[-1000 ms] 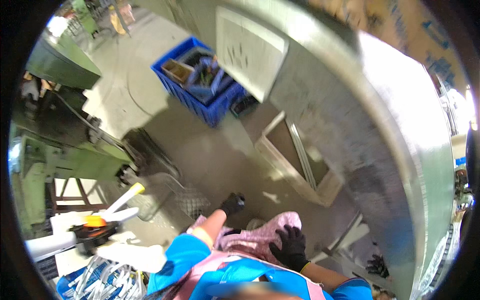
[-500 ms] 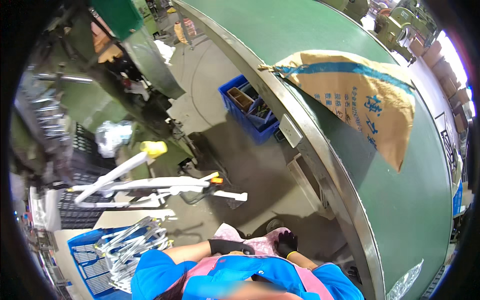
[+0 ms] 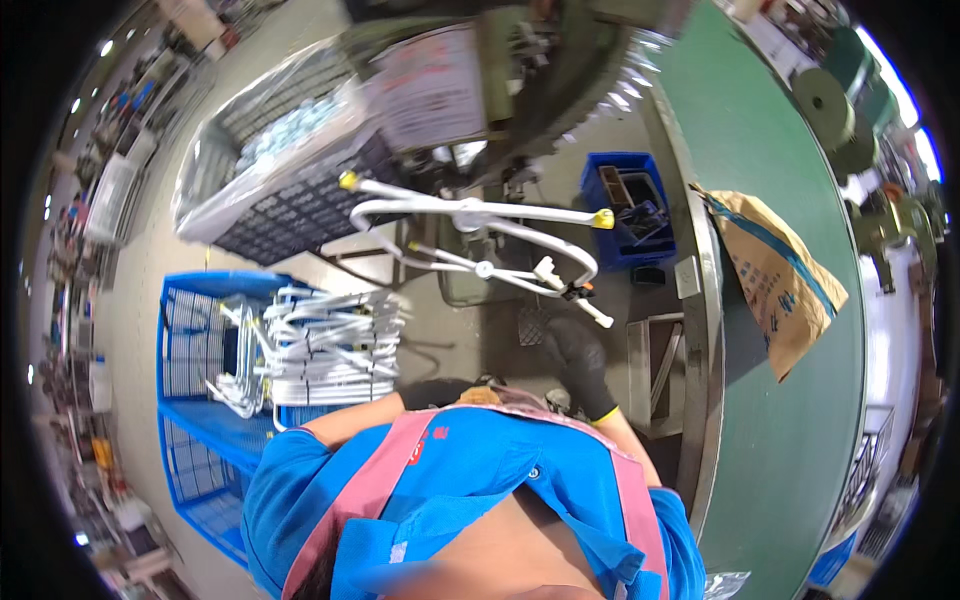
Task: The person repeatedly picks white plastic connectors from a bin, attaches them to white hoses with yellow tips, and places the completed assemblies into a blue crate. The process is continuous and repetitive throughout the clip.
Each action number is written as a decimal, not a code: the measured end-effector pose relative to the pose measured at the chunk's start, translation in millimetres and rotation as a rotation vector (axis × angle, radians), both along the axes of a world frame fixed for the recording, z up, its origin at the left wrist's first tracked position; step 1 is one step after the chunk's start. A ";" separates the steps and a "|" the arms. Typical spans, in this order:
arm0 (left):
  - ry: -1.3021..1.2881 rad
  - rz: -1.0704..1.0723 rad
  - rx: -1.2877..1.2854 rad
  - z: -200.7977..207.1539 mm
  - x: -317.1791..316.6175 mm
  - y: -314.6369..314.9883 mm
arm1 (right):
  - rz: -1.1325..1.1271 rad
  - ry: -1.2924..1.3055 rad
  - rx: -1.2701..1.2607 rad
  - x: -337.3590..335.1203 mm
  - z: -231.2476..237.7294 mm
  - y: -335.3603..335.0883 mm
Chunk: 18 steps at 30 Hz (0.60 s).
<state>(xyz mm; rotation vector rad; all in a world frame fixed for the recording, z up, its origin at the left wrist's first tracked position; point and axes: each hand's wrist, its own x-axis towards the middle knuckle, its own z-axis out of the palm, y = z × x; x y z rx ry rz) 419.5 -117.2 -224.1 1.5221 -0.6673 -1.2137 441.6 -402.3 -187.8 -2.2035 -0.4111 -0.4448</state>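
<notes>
My right hand (image 3: 580,362), in a black glove, reaches up from the blue sleeve and pink apron strap. Its fingers end just below the tip of a bent white tube frame (image 3: 478,232) with yellow end caps, which stands on a grey machine stand. I cannot tell whether the fingers touch the tube. My left hand (image 3: 432,392), also gloved in black, lies close to my chest, largely hidden by the apron edge. Its bare forearm runs beside a stack of white tube frames (image 3: 325,345) lying on a blue crate (image 3: 195,350).
A blue bin (image 3: 628,210) of small parts sits on the floor by a curved green table (image 3: 790,150). On the table lies a brown paper sack (image 3: 780,285). A plastic-covered wire cage (image 3: 270,175) stands at upper left. A grey tray (image 3: 655,375) lies near my right hand.
The view has swung left, bringing the blue crate with stacked white frames in front of me. My right hand has moved up from my chest toward the white tube frame.
</notes>
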 end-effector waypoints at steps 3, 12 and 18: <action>-0.163 0.194 0.060 24.3 2.7 8.5 | 0.093 -0.083 -0.140 34.7 58.8 9.2; -0.907 1.084 0.243 101.5 73.8 -5.9 | 0.082 -0.226 -0.651 157.0 89.1 44.0; -1.057 1.178 0.121 109.7 139.8 -29.5 | 0.125 -0.102 -0.745 182.3 50.4 42.7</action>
